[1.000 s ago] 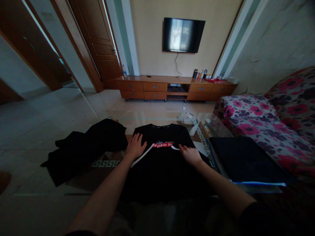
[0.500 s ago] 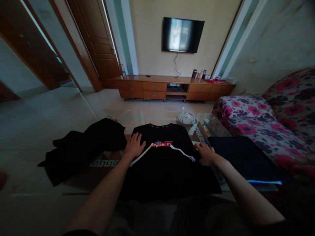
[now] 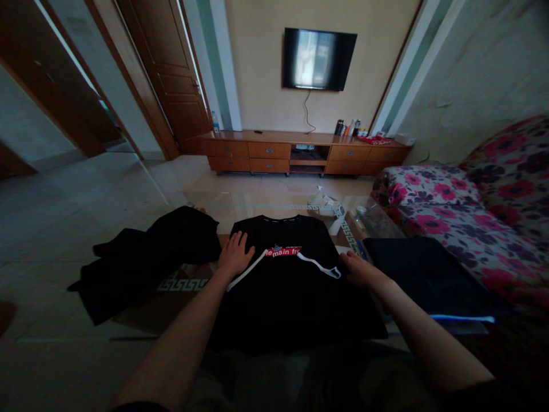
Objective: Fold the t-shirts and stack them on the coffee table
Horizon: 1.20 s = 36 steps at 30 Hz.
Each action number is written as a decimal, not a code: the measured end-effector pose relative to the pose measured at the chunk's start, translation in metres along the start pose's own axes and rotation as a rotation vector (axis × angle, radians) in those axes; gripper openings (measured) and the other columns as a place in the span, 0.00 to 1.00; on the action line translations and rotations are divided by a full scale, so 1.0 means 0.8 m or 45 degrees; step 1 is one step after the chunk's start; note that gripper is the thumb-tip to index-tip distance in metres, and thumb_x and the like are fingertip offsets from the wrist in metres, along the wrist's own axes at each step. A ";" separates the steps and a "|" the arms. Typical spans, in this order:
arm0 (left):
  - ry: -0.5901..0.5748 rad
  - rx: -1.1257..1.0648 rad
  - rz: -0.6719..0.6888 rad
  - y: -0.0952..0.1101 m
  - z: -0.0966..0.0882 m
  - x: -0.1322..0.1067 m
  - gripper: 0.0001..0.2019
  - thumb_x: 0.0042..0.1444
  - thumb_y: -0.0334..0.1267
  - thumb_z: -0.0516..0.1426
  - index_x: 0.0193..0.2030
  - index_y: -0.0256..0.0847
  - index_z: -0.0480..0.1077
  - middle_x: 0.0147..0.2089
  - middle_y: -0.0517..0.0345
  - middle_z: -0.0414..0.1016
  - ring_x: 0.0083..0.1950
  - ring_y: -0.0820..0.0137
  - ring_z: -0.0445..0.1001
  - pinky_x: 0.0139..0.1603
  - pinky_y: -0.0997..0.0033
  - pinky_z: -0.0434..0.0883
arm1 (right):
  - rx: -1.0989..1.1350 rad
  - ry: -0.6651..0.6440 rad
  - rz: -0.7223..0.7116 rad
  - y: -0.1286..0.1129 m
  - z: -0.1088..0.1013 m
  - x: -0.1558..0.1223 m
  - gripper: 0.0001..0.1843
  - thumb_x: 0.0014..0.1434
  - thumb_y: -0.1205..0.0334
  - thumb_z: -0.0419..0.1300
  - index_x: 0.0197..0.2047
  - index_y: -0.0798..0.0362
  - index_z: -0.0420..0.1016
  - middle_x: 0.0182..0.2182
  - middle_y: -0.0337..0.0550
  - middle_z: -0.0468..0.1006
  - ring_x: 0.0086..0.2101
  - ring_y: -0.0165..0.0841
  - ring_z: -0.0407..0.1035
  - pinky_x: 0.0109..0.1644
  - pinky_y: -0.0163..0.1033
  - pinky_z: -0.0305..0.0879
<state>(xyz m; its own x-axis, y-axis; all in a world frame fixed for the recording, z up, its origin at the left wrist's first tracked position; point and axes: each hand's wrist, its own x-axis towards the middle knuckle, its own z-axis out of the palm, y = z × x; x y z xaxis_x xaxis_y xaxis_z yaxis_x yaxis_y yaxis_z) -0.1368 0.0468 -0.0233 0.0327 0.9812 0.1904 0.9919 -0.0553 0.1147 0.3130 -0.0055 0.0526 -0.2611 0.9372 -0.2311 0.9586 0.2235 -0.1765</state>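
Note:
A black T-shirt (image 3: 291, 286) with a red printed band and white trim lies flat on a glass coffee table (image 3: 257, 209) in front of me. My left hand (image 3: 235, 255) rests on its left side, fingers spread flat on the cloth. My right hand (image 3: 359, 270) is at the shirt's right edge, fingers curled on the folded sleeve end where the white trim stops.
A crumpled black garment (image 3: 146, 257) lies left on the table. A folded dark stack (image 3: 424, 280) sits at the right, beside a floral sofa (image 3: 463, 200). A wooden TV cabinet (image 3: 300, 153) and wall TV (image 3: 318, 59) stand at the far wall.
My right hand moved from the middle of the shirt out to its right edge, and the right sleeve with white trim now lies folded across. The left hand stayed put.

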 end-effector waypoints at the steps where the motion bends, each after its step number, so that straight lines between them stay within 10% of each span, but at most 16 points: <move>1: 0.004 -0.001 0.001 0.001 0.000 0.000 0.35 0.68 0.56 0.43 0.74 0.36 0.55 0.77 0.45 0.50 0.78 0.55 0.47 0.75 0.52 0.49 | -0.013 -0.006 -0.022 0.002 0.000 0.001 0.26 0.51 0.80 0.57 0.52 0.56 0.72 0.50 0.50 0.72 0.48 0.36 0.72 0.51 0.34 0.61; 36: 0.031 0.028 0.014 -0.001 0.000 0.000 0.34 0.68 0.56 0.43 0.73 0.36 0.57 0.77 0.45 0.52 0.77 0.55 0.49 0.75 0.53 0.50 | 0.036 0.019 -0.234 0.009 -0.004 -0.003 0.11 0.50 0.70 0.63 0.38 0.53 0.75 0.41 0.45 0.73 0.40 0.35 0.71 0.44 0.34 0.62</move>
<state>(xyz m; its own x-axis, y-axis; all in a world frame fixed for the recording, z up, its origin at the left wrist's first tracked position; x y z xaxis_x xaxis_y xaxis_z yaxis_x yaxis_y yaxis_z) -0.1379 0.0472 -0.0236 0.0408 0.9756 0.2155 0.9939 -0.0617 0.0909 0.3210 -0.0054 0.0549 -0.4300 0.8850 -0.1786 0.8911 0.3843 -0.2413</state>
